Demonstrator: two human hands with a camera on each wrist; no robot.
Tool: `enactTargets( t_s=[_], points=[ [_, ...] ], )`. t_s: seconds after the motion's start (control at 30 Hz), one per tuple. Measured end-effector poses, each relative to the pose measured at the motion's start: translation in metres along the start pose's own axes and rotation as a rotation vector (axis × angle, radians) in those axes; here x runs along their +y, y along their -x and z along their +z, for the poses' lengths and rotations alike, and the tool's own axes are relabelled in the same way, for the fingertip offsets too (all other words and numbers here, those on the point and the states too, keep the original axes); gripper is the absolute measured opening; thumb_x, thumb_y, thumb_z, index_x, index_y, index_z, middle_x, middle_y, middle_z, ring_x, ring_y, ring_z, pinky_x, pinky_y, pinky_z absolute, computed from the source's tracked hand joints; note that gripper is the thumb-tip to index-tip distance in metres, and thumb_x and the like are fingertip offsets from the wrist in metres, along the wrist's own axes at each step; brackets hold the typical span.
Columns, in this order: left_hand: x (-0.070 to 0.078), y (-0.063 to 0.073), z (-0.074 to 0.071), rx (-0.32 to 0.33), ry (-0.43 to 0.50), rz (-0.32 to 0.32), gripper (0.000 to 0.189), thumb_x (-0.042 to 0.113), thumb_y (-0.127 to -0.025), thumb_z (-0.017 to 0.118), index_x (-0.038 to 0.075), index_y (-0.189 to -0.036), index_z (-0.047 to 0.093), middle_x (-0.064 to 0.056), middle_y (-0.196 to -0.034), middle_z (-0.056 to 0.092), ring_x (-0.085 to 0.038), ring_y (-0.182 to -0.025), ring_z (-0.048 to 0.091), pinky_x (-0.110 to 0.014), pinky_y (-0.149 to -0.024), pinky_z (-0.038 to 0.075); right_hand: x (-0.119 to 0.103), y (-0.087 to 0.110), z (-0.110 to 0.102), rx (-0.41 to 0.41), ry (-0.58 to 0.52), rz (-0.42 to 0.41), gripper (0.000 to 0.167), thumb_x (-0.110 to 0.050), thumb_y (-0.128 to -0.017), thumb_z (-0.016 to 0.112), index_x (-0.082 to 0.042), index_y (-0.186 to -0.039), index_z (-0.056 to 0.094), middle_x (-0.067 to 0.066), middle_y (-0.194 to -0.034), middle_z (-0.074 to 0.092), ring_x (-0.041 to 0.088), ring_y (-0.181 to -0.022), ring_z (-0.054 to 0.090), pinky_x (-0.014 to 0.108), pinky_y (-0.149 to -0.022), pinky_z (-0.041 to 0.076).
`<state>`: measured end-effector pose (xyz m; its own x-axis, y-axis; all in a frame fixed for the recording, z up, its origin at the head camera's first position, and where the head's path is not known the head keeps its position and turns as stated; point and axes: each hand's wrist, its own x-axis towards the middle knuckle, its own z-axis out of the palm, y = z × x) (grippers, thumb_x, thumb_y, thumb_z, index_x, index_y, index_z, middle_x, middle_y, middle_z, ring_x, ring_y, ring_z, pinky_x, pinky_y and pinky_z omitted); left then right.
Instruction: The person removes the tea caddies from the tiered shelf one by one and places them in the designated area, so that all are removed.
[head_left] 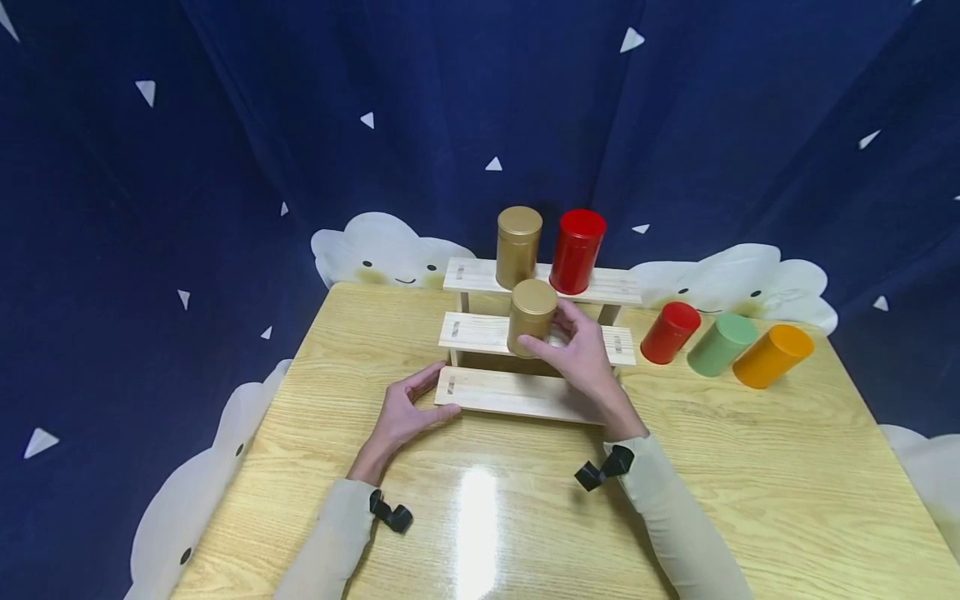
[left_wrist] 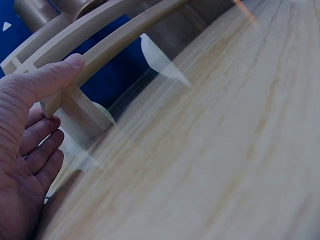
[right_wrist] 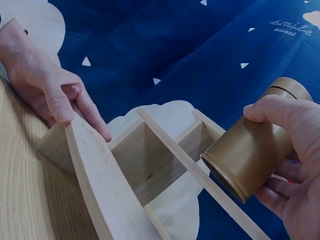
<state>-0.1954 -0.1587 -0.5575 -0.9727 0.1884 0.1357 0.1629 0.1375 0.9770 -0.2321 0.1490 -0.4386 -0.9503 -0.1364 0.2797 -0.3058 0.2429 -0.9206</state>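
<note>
My right hand [head_left: 581,350] grips a gold canister [head_left: 532,317] with thumb and fingers around its side. In the right wrist view, the bottom of the canister is close over the middle board [right_wrist: 200,175] of a three-step wooden rack. My left hand [head_left: 405,408] holds the left end of the rack's lowest board [head_left: 517,393], thumb at the front edge and fingers around the end and back edge. On the top board [head_left: 480,273] stand another gold canister [head_left: 518,247] and a red canister [head_left: 577,252], side by side.
To the right of the rack, a second red canister [head_left: 670,333], a green canister [head_left: 722,344] and an orange canister [head_left: 772,357] stand in a row on the wooden table [head_left: 750,467]. A dark blue curtain [head_left: 420,100] with white triangles and clouds hangs behind.
</note>
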Motion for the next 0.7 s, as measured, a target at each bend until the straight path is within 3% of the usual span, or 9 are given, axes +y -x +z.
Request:
enactTargets(
  t_s=[0.4,0.7],
  points=[
    [0.001,0.001,0.0,0.002,-0.008,-0.007,0.08,0.016,-0.076,0.096,0.01,-0.147,0.06,-0.008,-0.15,0.06,-0.028,-0.139,0.056,-0.039,-0.119,0.043,-0.001,0.006,-0.01,0.033,0.043,-0.019,0.07,-0.023,-0.083,0.092,-0.014,-0.145,0.06,0.005,-0.135,0.068,0.024,-0.118,0.067,0.045,-0.11,0.053],
    [0.0,0.0,0.0,0.003,-0.001,-0.005,0.078,0.015,-0.077,0.095,0.01,-0.146,0.06,-0.011,-0.15,0.059,-0.032,-0.139,0.056,-0.043,-0.119,0.043,-0.005,0.014,-0.024,0.068,0.07,0.0,0.068,-0.026,-0.083,0.091,-0.015,-0.143,0.061,0.005,-0.135,0.068,0.024,-0.118,0.066,0.05,-0.11,0.052]
  ],
)
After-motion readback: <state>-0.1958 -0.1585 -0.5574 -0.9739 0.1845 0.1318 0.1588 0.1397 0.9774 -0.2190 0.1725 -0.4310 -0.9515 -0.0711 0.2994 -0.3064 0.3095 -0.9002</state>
